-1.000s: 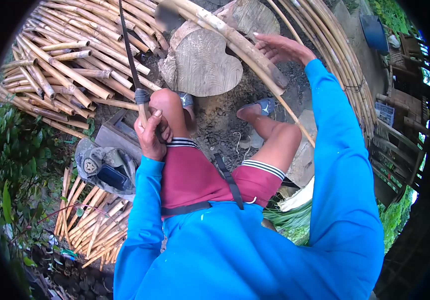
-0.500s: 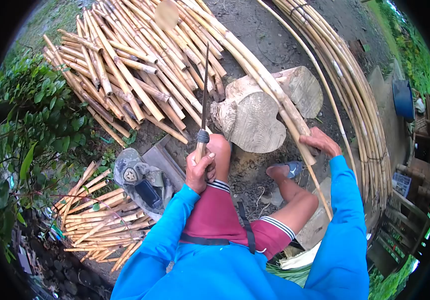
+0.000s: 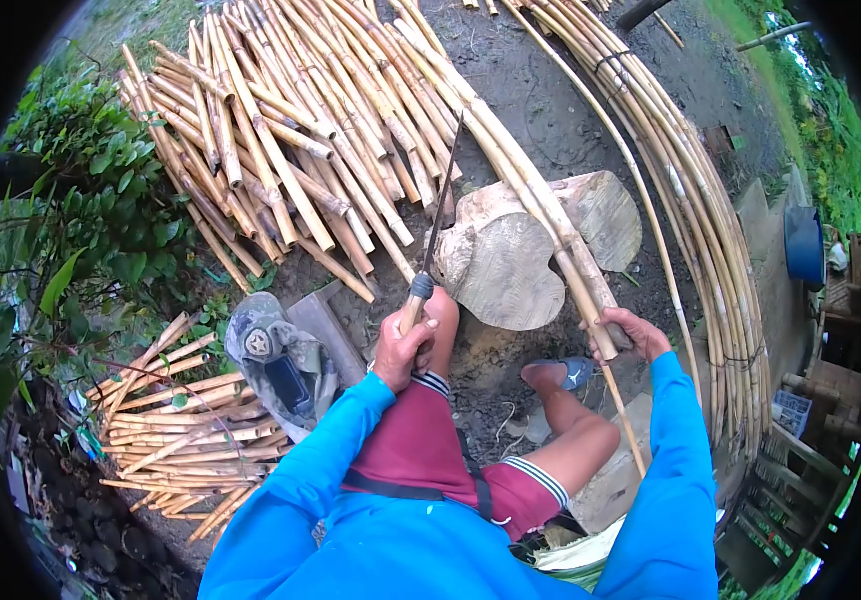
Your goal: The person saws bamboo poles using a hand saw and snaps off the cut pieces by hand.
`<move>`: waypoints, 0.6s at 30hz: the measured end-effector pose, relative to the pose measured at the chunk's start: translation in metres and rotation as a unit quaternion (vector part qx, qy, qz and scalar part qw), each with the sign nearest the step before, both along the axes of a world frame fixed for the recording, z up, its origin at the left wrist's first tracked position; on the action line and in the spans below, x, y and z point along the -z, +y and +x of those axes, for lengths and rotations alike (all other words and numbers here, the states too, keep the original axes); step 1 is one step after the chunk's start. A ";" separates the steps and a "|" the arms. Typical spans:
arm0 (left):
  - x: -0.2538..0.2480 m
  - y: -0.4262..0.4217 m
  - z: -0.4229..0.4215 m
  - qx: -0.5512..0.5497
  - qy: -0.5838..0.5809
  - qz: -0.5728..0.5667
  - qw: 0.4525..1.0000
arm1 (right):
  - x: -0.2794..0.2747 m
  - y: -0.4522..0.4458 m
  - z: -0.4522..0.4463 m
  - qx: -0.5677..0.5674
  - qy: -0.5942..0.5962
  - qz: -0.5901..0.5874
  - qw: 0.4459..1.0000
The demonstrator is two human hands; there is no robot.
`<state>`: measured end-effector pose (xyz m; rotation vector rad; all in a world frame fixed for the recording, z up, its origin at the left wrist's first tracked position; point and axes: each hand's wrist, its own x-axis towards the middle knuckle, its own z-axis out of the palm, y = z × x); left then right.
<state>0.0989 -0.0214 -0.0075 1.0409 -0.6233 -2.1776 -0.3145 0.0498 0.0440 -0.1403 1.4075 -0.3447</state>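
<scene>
My left hand [image 3: 407, 350] is closed around the handle of a long-bladed knife [image 3: 443, 205], like a machete. Its dark, narrow blade points up and slightly right, away from me. My right hand [image 3: 639, 333] grips the near end of a bamboo pole [image 3: 587, 270], with fingertips showing between it and another pole beside it. Both poles rest across a cut wooden stump [image 3: 511, 272] and run out toward the large bamboo pile. A thinner bamboo strip [image 3: 626, 415] extends below the pole ends.
A pile of cut bamboo [image 3: 281, 110] lies ahead left, and shorter pieces [image 3: 186, 430] are at lower left. A camouflage cap [image 3: 276, 350] with a phone in it sits by my left knee. Long bundled poles [image 3: 696, 200] curve along the right, near a blue bucket [image 3: 805, 245].
My right hand has shifted nearer to me, and its fingers now wrap the pole end from below. The knife has tilted a little to the right. The whole view has shifted slightly.
</scene>
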 end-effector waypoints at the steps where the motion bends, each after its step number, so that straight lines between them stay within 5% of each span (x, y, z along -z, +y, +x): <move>1: 0.001 -0.001 0.000 0.002 -0.012 -0.014 1.000 | 0.003 0.002 -0.005 -0.003 0.002 -0.002 1.000; 4: -0.001 0.001 0.002 0.010 -0.013 -0.021 1.000 | -0.005 0.012 -0.003 0.003 0.048 -0.019 0.999; 8: -0.006 0.002 0.003 0.000 -0.020 -0.029 0.999 | -0.102 0.017 0.019 0.000 0.054 0.003 0.999; 12: -0.016 -0.009 -0.003 0.071 -0.030 -0.019 0.997 | -0.163 0.082 0.025 -0.091 0.116 -0.024 0.989; 14: -0.034 -0.011 -0.019 0.168 -0.020 -0.107 0.980 | -0.189 0.122 0.042 -0.047 0.131 0.015 0.990; 16: -0.007 0.000 -0.049 0.187 0.077 -0.051 0.978 | -0.196 0.175 0.050 -0.017 0.128 0.003 0.992; 18: -0.002 0.009 -0.077 0.184 0.091 -0.020 0.979 | -0.212 0.208 0.068 -0.124 0.216 -0.006 0.968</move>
